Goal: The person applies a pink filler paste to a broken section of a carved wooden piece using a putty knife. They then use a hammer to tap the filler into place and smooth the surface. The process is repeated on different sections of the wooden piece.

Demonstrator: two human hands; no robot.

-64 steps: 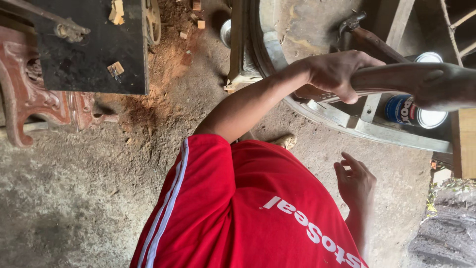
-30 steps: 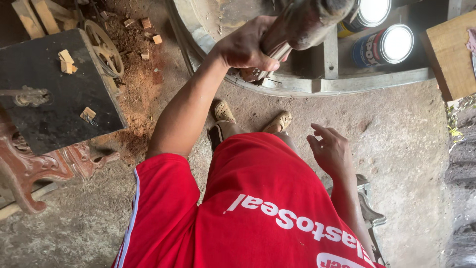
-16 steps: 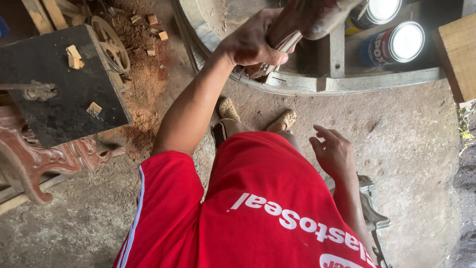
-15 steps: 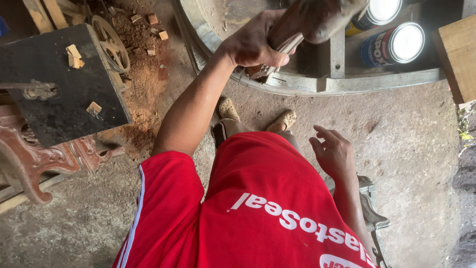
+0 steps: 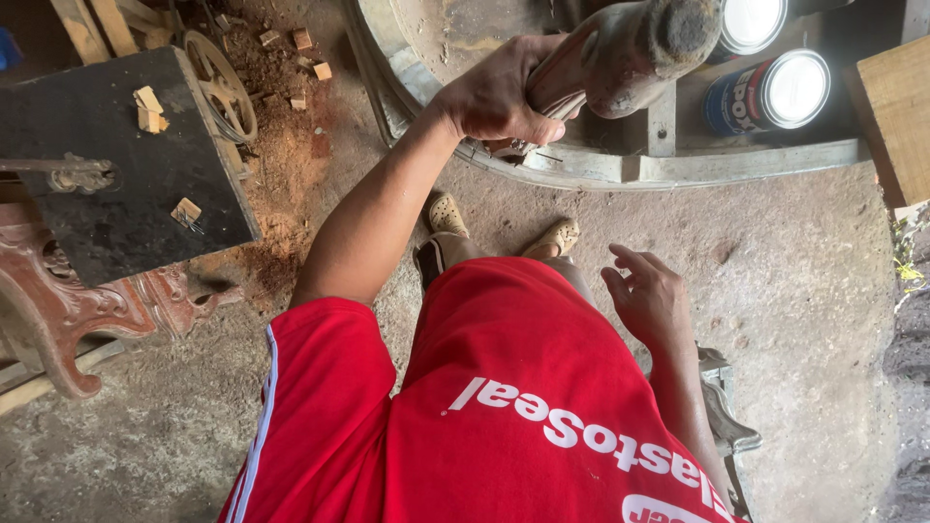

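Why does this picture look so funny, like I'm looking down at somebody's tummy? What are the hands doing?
The camera sits on the person's head and looks straight down, so you see their red shirt and, farther away, their feet on the grey floor. There is no robot, just two bare hands. The left hand reaches forward and grips a thick worn mallet with a rounded end, just above a curved metal rim. The right hand hangs open beside the body and holds nothing. Behind the rim lie two tins with shiny ends. On the left stands a dark table with small wood scraps on it, and reddish sawdust lies on the floor beside it.
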